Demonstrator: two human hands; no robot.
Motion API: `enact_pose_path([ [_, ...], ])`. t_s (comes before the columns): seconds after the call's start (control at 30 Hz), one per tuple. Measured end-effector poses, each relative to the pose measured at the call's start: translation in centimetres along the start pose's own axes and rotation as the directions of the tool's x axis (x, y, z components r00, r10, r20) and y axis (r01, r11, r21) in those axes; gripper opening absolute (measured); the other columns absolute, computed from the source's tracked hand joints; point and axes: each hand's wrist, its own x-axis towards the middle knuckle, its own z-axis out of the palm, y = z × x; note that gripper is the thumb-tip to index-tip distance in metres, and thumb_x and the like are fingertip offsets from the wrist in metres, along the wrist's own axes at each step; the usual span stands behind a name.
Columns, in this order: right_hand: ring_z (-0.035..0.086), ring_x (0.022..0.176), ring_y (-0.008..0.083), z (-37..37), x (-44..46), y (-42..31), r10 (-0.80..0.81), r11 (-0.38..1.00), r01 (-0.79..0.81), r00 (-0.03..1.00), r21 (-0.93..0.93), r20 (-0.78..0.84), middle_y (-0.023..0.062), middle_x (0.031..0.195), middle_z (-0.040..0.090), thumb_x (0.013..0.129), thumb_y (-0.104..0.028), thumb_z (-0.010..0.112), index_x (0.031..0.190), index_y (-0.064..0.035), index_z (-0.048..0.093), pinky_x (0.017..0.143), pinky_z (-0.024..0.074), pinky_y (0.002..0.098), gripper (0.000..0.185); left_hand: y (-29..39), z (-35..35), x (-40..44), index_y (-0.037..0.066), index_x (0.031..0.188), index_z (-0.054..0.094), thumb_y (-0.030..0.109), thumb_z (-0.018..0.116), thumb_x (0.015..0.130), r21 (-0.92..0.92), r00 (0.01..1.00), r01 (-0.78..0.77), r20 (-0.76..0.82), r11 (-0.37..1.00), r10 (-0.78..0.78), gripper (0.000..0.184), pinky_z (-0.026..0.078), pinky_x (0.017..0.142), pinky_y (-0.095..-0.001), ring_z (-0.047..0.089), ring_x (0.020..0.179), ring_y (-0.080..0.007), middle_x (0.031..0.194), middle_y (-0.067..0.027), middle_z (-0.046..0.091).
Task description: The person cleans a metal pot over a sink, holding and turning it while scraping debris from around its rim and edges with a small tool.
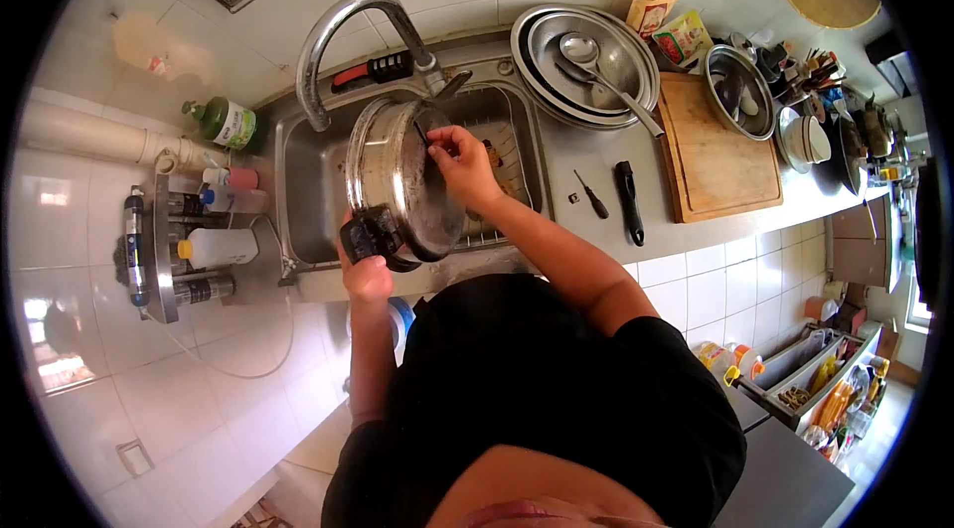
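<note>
A round steel pot [383, 165] is tipped on its side over the sink [316, 200], its base facing right. My left hand [366, 275] is wrapped round the black side handle at the pot's lower edge. At the pot's base, my right hand [462, 165] pinches a small dark thing, too small to name, with fingertips touching or very near the metal. The curved faucet [310, 61] rises behind the pot. On the counter to the right lie a small screwdriver [592, 196], a black detached handle [629, 202] and a tiny metal piece [573, 198].
Stacked steel bowls [537, 61] hold a ladle [616, 91]. Further right are a wooden cutting board [711, 165] and a steel colander [738, 91]. A green bottle [227, 123] and a rack [164, 250] with bottles stand left of the sink.
</note>
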Motion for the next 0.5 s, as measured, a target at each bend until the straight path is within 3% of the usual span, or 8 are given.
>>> enact_pose_path([
  [0.1, 0.051, 0.075, 0.0074, -0.2, 0.5, 0.5, 0.107, 0.974, -0.121, 0.991, 0.193, 0.081, 0.0002, 0.084, 0.057, 0.085, -0.002, 0.061, 0.101, -0.0008, 0.056, 0.068, 0.0415, 0.0216, 0.017, 0.4, 0.4, 0.0, -0.005, 0.136, 0.032, 0.007, 0.054, 0.052, -0.003, 1.0, 0.014, 0.016, 1.0, -0.014, 0.088, 0.046, 0.091, -0.0411, 0.056, 0.104, -0.0316, 0.115, -0.0184, 0.055],
  [0.2, 0.049, 0.076, 0.0067, -0.9, 1.0, 1.2, 0.164, 0.951, -0.202, 0.972, 0.235, 0.171, -0.0016, 0.082, 0.054, 0.085, -0.002, 0.06, 0.1, -0.001, 0.054, 0.069, 0.0402, 0.0206, 0.015, 0.4, 0.3, 0.1, -0.005, 0.136, 0.031, 0.007, 0.055, 0.052, 0.021, 1.0, -0.003, 0.03, 1.0, 0.002, 0.088, 0.045, 0.093, -0.0407, 0.055, 0.106, -0.0315, 0.116, -0.0185, 0.055],
  [0.4, 0.045, 0.072, 0.0081, -1.6, 1.0, -0.2, 0.228, 0.965, -0.248, 0.953, 0.08, 0.201, -0.0012, 0.08, 0.051, 0.088, -0.006, 0.058, 0.095, -0.0041, 0.055, 0.065, 0.0386, 0.0228, 0.008, 0.1, -0.6, 0.0, -0.005, 0.136, 0.032, 0.004, 0.056, 0.051, 0.043, 0.998, -0.003, 0.061, 0.999, 0.0, 0.089, 0.042, 0.097, -0.0399, 0.054, 0.108, -0.0309, 0.118, -0.018, 0.054],
  [0.5, 0.043, 0.067, 0.0063, -2.1, 2.9, 0.3, 0.024, 0.939, -0.084, 0.983, 0.333, 0.18, -0.0025, 0.075, 0.05, 0.09, -0.007, 0.056, 0.094, -0.0043, 0.057, 0.06, 0.0375, 0.0226, 0.004, 0.0, -1.1, -0.2, -0.004, 0.136, 0.033, 0.0, 0.056, 0.05, 0.056, 0.995, -0.013, 0.095, 0.998, 0.007, 0.089, 0.041, 0.098, -0.0395, 0.053, 0.11, -0.0301, 0.119, -0.0177, 0.054],
])
